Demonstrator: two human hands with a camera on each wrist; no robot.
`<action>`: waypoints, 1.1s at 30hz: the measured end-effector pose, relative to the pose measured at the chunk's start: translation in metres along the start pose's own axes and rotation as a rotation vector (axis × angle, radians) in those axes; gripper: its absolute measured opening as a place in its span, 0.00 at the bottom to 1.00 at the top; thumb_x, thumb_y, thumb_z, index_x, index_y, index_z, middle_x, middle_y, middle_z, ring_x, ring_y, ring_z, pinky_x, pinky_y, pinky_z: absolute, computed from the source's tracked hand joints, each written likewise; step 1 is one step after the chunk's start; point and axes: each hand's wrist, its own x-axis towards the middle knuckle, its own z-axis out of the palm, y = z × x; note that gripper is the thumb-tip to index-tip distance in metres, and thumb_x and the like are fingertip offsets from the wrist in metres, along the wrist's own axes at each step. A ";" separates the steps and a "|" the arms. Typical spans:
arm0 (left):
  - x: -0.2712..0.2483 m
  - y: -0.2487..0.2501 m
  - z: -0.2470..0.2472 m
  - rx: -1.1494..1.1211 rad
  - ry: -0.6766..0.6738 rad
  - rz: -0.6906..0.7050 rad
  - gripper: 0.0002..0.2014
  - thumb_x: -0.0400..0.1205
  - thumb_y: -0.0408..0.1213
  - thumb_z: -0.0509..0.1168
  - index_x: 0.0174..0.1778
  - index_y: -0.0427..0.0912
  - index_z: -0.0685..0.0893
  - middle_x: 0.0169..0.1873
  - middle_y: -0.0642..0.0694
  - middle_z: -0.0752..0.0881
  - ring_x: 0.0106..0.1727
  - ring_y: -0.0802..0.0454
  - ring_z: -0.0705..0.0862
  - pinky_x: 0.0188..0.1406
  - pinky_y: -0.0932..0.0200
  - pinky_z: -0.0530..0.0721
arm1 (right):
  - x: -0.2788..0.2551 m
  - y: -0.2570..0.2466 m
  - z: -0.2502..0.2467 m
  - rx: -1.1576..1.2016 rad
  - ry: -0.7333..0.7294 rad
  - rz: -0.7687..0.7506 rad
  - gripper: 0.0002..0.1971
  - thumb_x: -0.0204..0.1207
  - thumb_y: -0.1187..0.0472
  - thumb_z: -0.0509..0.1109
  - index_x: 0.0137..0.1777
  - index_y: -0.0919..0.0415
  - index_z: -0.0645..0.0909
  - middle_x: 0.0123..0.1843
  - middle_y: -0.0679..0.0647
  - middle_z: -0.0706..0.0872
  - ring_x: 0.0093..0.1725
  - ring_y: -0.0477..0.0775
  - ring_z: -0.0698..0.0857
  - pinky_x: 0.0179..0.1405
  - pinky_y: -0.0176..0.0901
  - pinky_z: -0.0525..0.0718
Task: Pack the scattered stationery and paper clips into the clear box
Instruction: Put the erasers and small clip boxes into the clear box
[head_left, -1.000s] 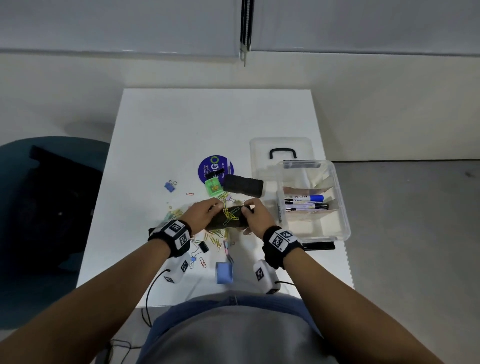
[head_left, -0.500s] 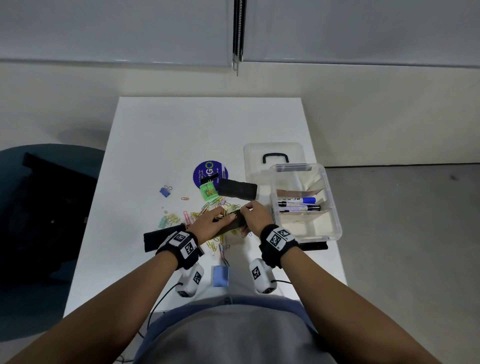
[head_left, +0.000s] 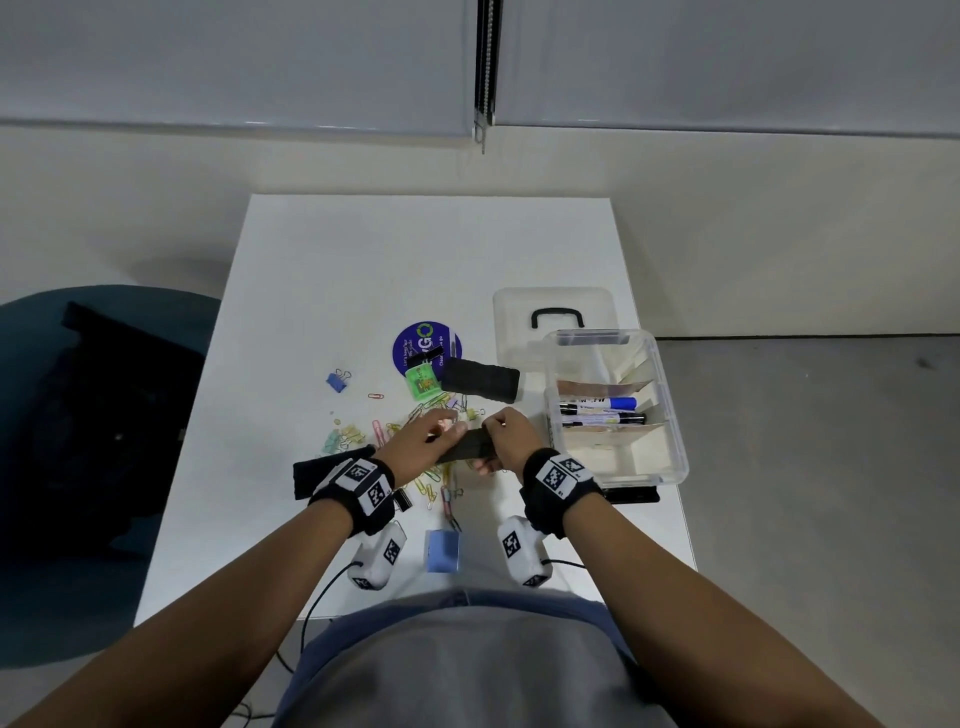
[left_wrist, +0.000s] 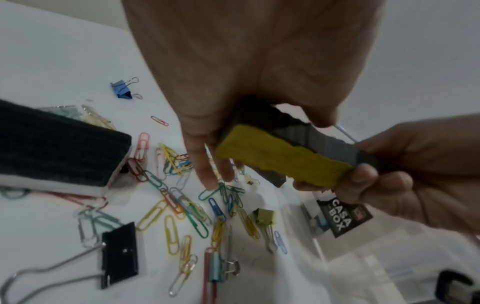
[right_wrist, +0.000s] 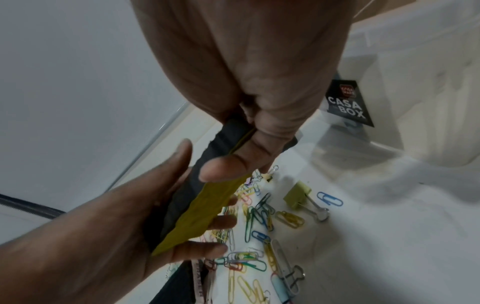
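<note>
Both my hands grip the eraser (head_left: 464, 447), left hand (head_left: 415, 447), right hand (head_left: 506, 439). Its long axis points at three o'clock toward the box (head_left: 675, 462), nearer my right.

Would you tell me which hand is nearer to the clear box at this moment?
The right hand, gripping the eraser just beside the clear box. The left hand holds the eraser's other end, farther from the box, over the paper clips.
</note>
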 end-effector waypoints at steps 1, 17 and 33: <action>-0.005 0.003 -0.002 -0.046 -0.050 0.035 0.22 0.82 0.58 0.61 0.71 0.55 0.74 0.68 0.44 0.79 0.62 0.51 0.81 0.59 0.54 0.82 | -0.001 -0.002 -0.003 0.007 0.015 -0.002 0.05 0.87 0.64 0.50 0.55 0.63 0.67 0.33 0.66 0.82 0.21 0.59 0.81 0.18 0.44 0.84; 0.016 0.084 0.013 0.015 -0.084 0.277 0.15 0.77 0.48 0.71 0.59 0.54 0.79 0.48 0.52 0.86 0.49 0.53 0.88 0.54 0.50 0.88 | -0.064 -0.038 -0.136 -1.012 0.215 -0.556 0.11 0.79 0.54 0.68 0.59 0.54 0.84 0.53 0.54 0.83 0.54 0.57 0.81 0.57 0.52 0.79; 0.049 0.124 0.084 -0.030 -0.049 0.059 0.40 0.83 0.34 0.61 0.80 0.64 0.43 0.29 0.37 0.91 0.25 0.45 0.90 0.28 0.59 0.89 | -0.010 0.048 -0.157 -1.295 0.063 -0.315 0.18 0.80 0.61 0.61 0.68 0.51 0.81 0.64 0.56 0.87 0.60 0.60 0.87 0.64 0.49 0.83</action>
